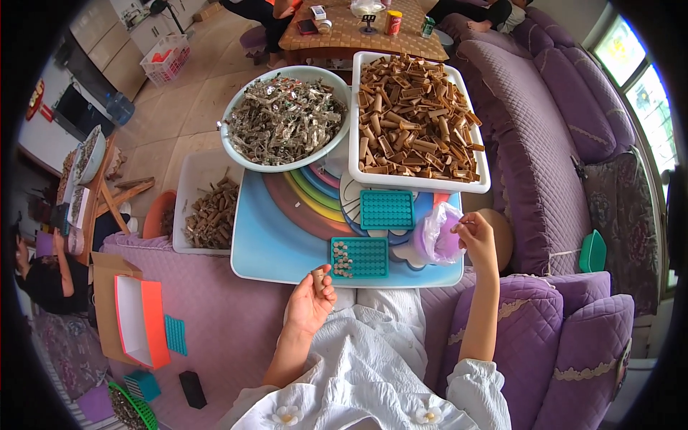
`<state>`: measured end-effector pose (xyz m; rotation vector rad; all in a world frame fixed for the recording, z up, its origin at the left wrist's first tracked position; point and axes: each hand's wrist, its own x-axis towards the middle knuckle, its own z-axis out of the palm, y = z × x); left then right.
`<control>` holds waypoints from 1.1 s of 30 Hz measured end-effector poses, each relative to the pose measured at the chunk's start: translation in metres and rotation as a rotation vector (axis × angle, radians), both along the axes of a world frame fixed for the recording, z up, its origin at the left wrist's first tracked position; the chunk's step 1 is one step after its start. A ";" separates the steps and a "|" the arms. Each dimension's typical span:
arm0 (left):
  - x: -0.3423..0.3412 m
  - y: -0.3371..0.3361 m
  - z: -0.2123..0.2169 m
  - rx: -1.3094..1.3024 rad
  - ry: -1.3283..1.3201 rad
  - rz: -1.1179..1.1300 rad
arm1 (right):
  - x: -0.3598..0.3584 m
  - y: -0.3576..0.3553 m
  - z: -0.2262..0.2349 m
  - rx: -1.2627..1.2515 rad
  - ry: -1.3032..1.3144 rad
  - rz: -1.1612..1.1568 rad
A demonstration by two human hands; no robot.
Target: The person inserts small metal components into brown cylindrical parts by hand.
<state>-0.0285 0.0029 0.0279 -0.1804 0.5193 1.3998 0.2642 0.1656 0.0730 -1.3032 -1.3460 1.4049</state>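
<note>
Upright in my left hand (311, 304), near the front edge of the table, is a short tan cylinder (318, 279) gripped between thumb and fingers. Just beyond it lies a teal grid tray (369, 258) whose left cells hold several small round tan pieces. A second teal grid tray (387, 209) sits farther back, with no such pieces visible. My right hand (474, 236) is pinched at the right rim of a purple bowl (446, 244) lined with a thin white plastic bag (430, 223); whatever its fingertips hold is too small to make out.
Behind the trays stand a pale round basin (229, 147) of tangled silvery strips and a white rectangular tub (418, 179) heaped with brown half-tube pieces. Left of the blue table (251, 244), a white bin (186, 193) contains tan rolls. An orange-and-white box (143, 315) rests on the purple sofa (222, 315).
</note>
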 end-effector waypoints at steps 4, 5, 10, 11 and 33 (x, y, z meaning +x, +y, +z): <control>0.004 0.000 0.002 0.032 -0.004 -0.030 | -0.008 -0.007 0.005 0.111 0.115 -0.098; 0.005 0.000 0.002 0.028 -0.004 -0.029 | -0.011 -0.010 0.008 0.115 0.123 -0.149; 0.011 0.001 0.007 0.087 -0.089 -0.100 | -0.022 -0.020 0.010 0.153 0.131 -0.159; 0.014 0.001 0.008 0.083 -0.091 -0.098 | -0.027 -0.026 0.012 0.153 0.127 -0.118; 0.044 -0.002 0.039 0.184 -0.044 -0.207 | -0.134 -0.118 0.022 0.516 -0.124 0.126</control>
